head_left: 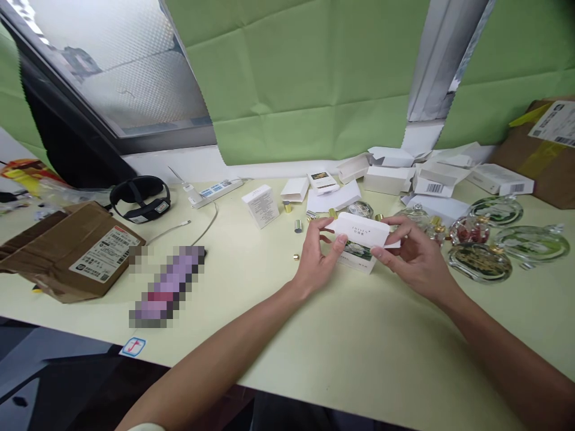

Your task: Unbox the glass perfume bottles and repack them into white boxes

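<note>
Both my hands hold a small white box [362,234] with a flower print on its side, just above the pale yellow table [278,323]. My left hand [315,254] pinches the box's left end between thumb and fingers. At the right end my right hand [413,254] grips the box and its open flap. Small gold and silver caps [297,225] lie on the table just behind the box. Several leaf-shaped glass bottles [480,261] lie to the right of my right hand.
Several white boxes [390,178] are piled at the back by the green paper wall. Another white box [261,205] stands upright left of centre. A brown parcel [76,248], a black headset [140,198] and a power strip [214,191] lie at the left. A cardboard box [543,152] sits far right.
</note>
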Demonstrator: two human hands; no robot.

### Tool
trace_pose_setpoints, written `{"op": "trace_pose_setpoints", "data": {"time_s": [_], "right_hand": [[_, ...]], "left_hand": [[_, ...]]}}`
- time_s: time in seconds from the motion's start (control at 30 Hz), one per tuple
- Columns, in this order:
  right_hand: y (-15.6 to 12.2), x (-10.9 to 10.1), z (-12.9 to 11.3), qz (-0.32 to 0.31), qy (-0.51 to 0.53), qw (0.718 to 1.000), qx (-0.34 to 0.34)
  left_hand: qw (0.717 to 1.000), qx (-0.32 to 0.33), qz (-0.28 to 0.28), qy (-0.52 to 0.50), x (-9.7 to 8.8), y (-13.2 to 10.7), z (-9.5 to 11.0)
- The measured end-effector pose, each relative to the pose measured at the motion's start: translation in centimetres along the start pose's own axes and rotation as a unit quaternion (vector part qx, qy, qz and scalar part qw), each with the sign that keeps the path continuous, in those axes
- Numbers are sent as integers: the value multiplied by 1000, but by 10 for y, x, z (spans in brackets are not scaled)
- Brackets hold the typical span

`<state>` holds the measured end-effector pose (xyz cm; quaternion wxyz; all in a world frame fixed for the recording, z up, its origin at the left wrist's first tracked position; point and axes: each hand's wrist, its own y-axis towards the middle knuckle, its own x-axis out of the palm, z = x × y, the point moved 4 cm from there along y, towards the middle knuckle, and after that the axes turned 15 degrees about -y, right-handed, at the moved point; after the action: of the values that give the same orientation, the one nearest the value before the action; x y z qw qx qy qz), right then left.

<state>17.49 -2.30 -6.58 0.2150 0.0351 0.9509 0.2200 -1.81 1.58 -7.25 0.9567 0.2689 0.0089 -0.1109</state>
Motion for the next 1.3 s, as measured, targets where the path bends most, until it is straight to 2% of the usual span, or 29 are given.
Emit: {"op": "trace_pose_setpoints", "data": {"time_s": [0.17,0.33,0.47,0.57,0.7,0.8,1.0,1.13,1.3], "right_hand": [[-3,5,-12,-55,45,997,-18],[-3,10,-16,-50,112,992,1],[-3,12,-12,-55,132,990,16],[-3,11,-11,-64,120,990,27],[-2,6,-12,-57,58,997,20],[-1,4,-12,-74,39,997,4],[-4,7,-15,-129,42,991,11],[-6,10,-23,-147,23,989,7],[-7,11,-24,-163,29,986,-6]], "left_hand": [[995,63,12,74,-1,-1,8],[964,173,53,196,-3,-2,19],[935,265,11,235,4,-5,24],[926,294,-6,235,8,-7,25],[925,304,-3,229,9,-8,27],[930,293,-24,220,9,-8,25],[969,214,-74,99,8,-5,15],[980,162,-111,30,9,-3,11],[977,181,-108,16,9,-3,18]]}}
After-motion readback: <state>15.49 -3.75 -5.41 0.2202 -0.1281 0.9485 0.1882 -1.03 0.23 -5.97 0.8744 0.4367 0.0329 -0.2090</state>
